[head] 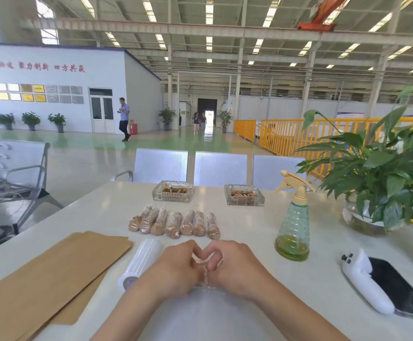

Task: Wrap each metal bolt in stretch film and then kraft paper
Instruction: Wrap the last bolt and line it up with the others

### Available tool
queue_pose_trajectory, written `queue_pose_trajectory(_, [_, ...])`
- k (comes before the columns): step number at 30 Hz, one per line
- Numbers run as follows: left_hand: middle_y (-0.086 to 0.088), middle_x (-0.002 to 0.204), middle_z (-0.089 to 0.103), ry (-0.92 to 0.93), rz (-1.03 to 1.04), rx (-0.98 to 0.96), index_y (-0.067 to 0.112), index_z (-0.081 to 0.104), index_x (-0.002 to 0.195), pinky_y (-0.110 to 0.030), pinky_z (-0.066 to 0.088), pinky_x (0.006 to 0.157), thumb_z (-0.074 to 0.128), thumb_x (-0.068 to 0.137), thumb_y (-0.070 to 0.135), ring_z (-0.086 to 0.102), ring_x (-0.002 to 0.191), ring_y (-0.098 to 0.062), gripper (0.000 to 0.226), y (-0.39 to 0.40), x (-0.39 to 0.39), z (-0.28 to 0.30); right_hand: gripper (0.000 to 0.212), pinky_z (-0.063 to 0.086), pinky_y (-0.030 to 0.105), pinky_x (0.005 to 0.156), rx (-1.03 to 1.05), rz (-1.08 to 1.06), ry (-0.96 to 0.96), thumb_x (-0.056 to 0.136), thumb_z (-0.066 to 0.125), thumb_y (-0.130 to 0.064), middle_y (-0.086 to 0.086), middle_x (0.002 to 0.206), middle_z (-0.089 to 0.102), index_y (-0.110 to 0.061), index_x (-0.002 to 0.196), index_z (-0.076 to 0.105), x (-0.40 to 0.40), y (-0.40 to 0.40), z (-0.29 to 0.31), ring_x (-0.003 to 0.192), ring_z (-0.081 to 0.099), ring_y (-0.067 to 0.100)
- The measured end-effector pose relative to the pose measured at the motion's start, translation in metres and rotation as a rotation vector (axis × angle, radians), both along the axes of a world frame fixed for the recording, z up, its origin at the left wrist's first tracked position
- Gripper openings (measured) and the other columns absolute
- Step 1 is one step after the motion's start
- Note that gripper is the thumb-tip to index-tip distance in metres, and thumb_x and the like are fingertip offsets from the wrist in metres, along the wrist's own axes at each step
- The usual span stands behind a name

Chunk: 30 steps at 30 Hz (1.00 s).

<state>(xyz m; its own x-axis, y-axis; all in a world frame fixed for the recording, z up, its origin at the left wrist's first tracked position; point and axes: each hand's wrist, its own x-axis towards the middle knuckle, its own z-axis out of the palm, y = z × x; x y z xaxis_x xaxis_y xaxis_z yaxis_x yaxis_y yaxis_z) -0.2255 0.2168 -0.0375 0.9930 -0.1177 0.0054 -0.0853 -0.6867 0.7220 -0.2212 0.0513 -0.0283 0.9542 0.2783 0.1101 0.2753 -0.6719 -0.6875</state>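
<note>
Nearest the camera, a sheet of stretch film (pixel 207 306) lies flat on the table (pixel 323 242), spread toward the person, likely so a bolt can be rolled into it. At the film's far edge the left hand (pixel 175 264) and right hand (pixel 235 264) meet, fingers curled inward and touching. Both seem to pinch something small and film-covered between them. Probably the bolt being wrapped, but it is hidden by the fingers, cannot confirm.

Just left of the hands lies the film roll (pixel 141 263), on its side, within easy reach for the next sheet. Further left of the hands, kraft paper sheets (pixel 50 276) are stacked flat, staged for the second wrap.

Right of the hands, well apart: a phone with a white controller (pixel 365 281), then a green spray bottle (pixel 294 230).

Beyond the hands, a row of wrapped bolts (pixel 175 223) lies side by side, brown with shiny film, looks like finished or half-finished pieces parked out of the way. Behind that row, two glass trays (pixel 173 191) hold small items. A potted plant (pixel 377 178) stands far right of the row.
</note>
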Motion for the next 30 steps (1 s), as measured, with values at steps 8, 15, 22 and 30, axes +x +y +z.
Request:
queue_pose_trajectory(8, [0.006,0.069,0.066,-0.009,-0.013,-0.044,0.028,0.048,0.105,-0.024,0.049,0.055,0.063,0.086,0.014,0.057,0.049,-0.006,0.028,0.001,-0.002,0.001,0.047,0.040,0.011,0.059,0.009,0.117,-0.136,0.080,0.067,-0.009,-0.009,0.091,0.061,-0.037,0.116,0.055,-0.003,-0.004,-0.016,0.065,0.054,-0.004])
queue_pose_trajectory(15, [0.006,0.067,0.065,-0.128,0.107,-0.043,0.026,0.053,0.089,-0.019,0.042,0.051,0.069,0.087,0.026,0.055,0.049,-0.005,0.015,-0.009,-0.001,-0.005,0.063,0.043,0.014,0.062,0.021,0.136,-0.179,0.071,0.067,-0.011,-0.010,0.095,0.063,-0.042,0.123,0.051,0.000,-0.003,-0.022,0.066,0.055,-0.002])
queue_pose_trajectory(22, [0.008,0.073,0.060,-0.171,-0.096,0.038,0.033,0.068,0.091,-0.011,0.043,0.058,0.073,0.089,0.020,0.049,0.053,0.000,0.014,0.005,-0.005,-0.004,0.066,0.042,0.010,0.067,0.038,0.146,-0.127,0.085,0.069,-0.013,-0.014,0.101,0.060,-0.035,0.142,0.041,0.001,-0.010,-0.020,0.067,0.055,-0.003])
queue_pose_trajectory(30, [0.013,0.082,0.060,-0.154,-0.050,0.292,0.032,0.065,0.093,-0.009,0.038,0.058,0.072,0.085,0.028,0.056,0.070,0.000,0.011,-0.006,-0.004,0.008,0.022,0.043,0.024,0.081,-0.212,-0.048,-0.472,0.090,0.061,-0.024,-0.017,0.103,0.058,-0.036,0.108,0.059,-0.014,-0.011,-0.011,0.096,0.050,0.000])
